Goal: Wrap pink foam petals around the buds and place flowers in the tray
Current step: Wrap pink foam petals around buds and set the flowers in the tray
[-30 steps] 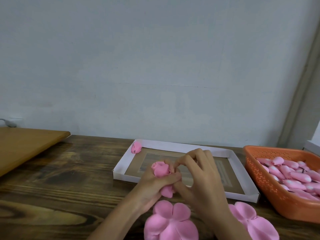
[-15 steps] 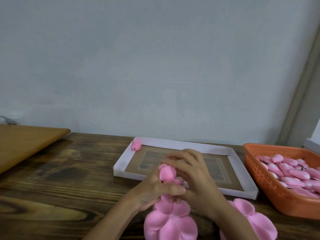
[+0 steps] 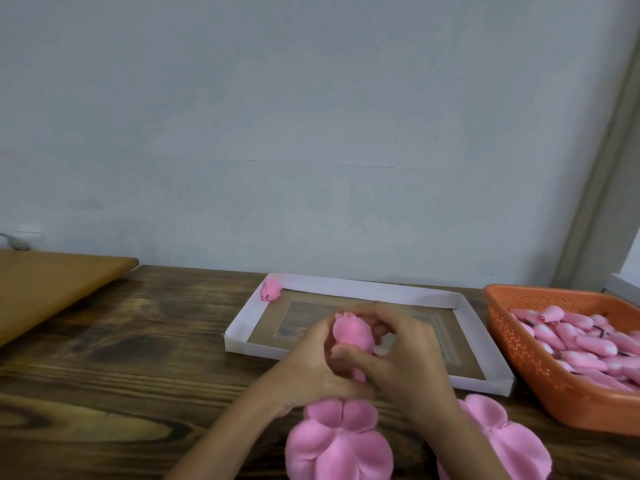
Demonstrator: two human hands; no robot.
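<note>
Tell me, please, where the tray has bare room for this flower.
The tray floor is bare from the finished flower in its far-left corner to its right wall. The table left of it is free too. Crowded: petal sheets by the near edge, buds filling the basket.

A small handcraft work area, plain and makeshift in look. A dark, heavily grained wooden counter (image 3: 104,393) stands against a bare, pale blue-grey wall (image 3: 311,133). Craft materials are laid out in batches. At the right, an orange plastic basket (image 3: 491,293) holds a heap of pink buds (image 3: 588,344). A shallow white cardboard tray (image 3: 363,287) sits in the middle. Cut pink foam petals (image 3: 339,441) lie in stacks at the near edge. The work is done by hand: the left hand (image 3: 311,368) and right hand (image 3: 412,368) curl their fingers around one pink flower (image 3: 353,332) above the tray. A lighter wooden board (image 3: 52,289) lies at the left.
</note>
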